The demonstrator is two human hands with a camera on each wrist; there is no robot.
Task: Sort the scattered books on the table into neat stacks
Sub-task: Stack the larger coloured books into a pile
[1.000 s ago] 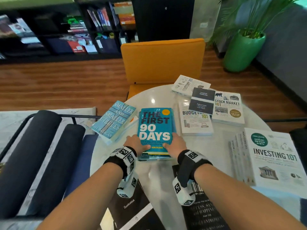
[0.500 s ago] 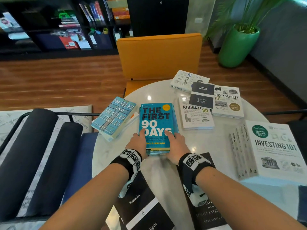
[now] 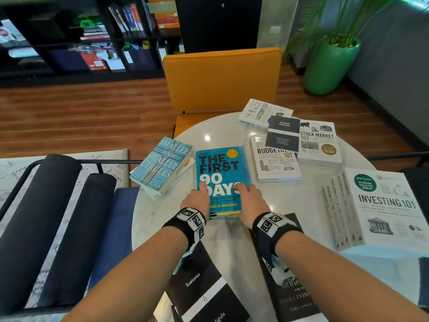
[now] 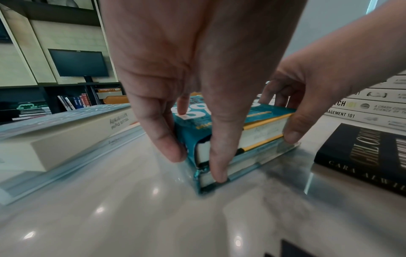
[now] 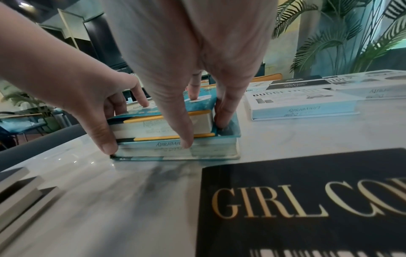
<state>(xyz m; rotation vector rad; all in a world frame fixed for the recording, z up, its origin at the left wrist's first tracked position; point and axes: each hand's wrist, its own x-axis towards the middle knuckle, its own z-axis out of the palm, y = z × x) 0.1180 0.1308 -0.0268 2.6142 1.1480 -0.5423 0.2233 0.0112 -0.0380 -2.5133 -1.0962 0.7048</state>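
A blue book, "The First 90 Days" (image 3: 222,168), lies on a slightly wider teal book (image 5: 208,149) in the middle of the round white table (image 3: 232,242). My left hand (image 3: 199,198) is at its near left corner: index finger on the cover, thumb (image 4: 217,173) straight down the near edge. My right hand (image 3: 246,196) mirrors it at the near right corner, with its fingers down the right side (image 5: 222,121). Scattered around lie "Smaller and Smaller Circles" (image 3: 162,166), "Budgeting 101" (image 3: 276,163), a black Nietzsche book (image 3: 282,133), "Stock Market 101" (image 3: 319,142) and "Anatomy 101" (image 3: 262,112).
An "Investing 101" boxed set (image 3: 383,210) fills the table's right side. Two black books lie near me: Suetonius (image 3: 202,287) and "Girl Code" (image 5: 307,200). An orange chair (image 3: 220,77) stands behind the table, a dark cushioned bench (image 3: 58,217) to the left, a green planter (image 3: 329,63) far right.
Both hands have slid forward from the book's near edge, and the index fingers now lie on the word "DAYS". The other books have not moved.
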